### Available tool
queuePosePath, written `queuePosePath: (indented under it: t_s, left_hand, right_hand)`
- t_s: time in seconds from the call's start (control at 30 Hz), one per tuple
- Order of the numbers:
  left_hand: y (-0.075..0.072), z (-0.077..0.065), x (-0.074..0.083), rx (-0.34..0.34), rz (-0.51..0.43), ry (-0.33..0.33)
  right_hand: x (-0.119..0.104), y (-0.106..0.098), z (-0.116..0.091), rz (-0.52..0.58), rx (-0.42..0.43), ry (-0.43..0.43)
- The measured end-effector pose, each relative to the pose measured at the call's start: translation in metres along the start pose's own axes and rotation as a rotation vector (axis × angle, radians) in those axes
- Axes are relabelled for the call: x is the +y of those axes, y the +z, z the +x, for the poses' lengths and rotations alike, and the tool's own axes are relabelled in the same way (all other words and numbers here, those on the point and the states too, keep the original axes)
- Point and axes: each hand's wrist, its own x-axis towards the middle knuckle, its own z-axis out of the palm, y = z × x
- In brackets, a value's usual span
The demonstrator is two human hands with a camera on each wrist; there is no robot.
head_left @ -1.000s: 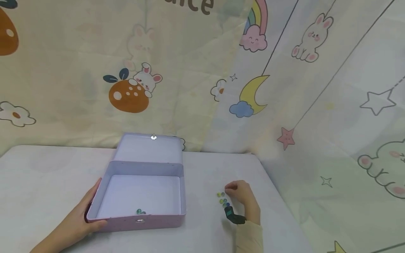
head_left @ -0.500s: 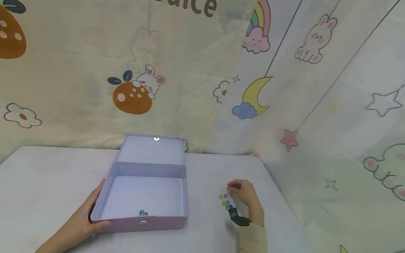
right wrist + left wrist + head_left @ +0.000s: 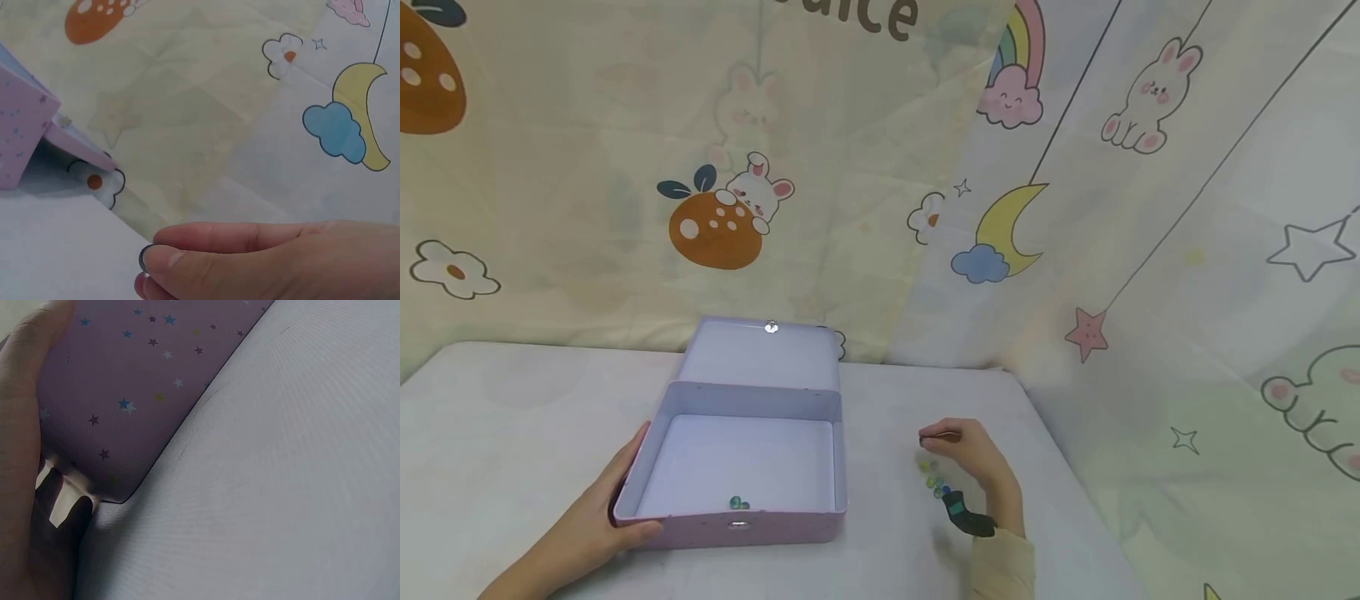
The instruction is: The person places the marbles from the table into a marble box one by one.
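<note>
A hinged box (image 3: pixel 790 527), pink with small stars outside and pale lavender inside, stands with its lid (image 3: pixel 760 354) tipped back. My left hand (image 3: pixel 580 518) grips its left side near the front corner, thumb at the front wall. Inside, by the front wall, lie a few greenish glass marbles (image 3: pixel 735 502). To the right of the box, my right hand (image 3: pixel 977 454) is raised over the table. Between thumb and fingers it pinches a marble (image 3: pixel 144 257), mostly covered by the fingertips. Several yellow, green and blue marbles (image 3: pixel 932 482) lie just below that hand in the head view.
A white cloth covers the table (image 3: pixel 895 533). Behind and to the right hangs a printed curtain (image 3: pixel 850 250) with rabbits, stars and a moon. The box's lid reaches back near the curtain. A dark wrist strap (image 3: pixel 967 518) sits by the right sleeve.
My right hand has lifted from beside the loose marbles and shifted a little left, pinching a marble. My left hand keeps its hold on the box. The head view has shifted slightly.
</note>
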Motion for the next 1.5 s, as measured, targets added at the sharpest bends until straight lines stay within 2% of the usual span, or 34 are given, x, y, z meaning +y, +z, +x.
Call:
queuePosePath:
  t_s: [0.13,0.3,0.5,0.87,1.1,1.23,1.5]
  left_hand:
    - [-0.001,-0.001,0.001,-0.001,0.002,0.0]
    - [-0.001,-0.002,0.001,0.002,-0.004,-0.001]
    - [-0.001,-0.003,0.001,-0.013,-0.015,-0.014]
    - [0.0,-0.001,0.001,0.004,0.004,-0.007]
    - [-0.001,-0.001,0.001,0.007,0.013,-0.002]
    - [0.0,-0.001,0.003,0.003,0.016,-0.006]
    - [0.001,0.0,0.001,0.002,0.016,-0.009]
  right_hand:
    - [-0.009,0.002,0.002,0.088,-0.097,-0.061]
    - [-0.02,0.011,0.007,0.176,-0.142,-0.091]
    - [-0.039,0.023,0.014,0.185,-0.187,-0.145]
    - [-0.07,0.043,0.024,0.222,-0.302,-0.253]
    - [-0.083,0.069,0.028,0.252,-0.356,-0.267]
    - [-0.088,0.083,0.029,0.306,-0.385,-0.272]
    - [-0.099,0.102,0.03,0.367,-0.348,-0.209]
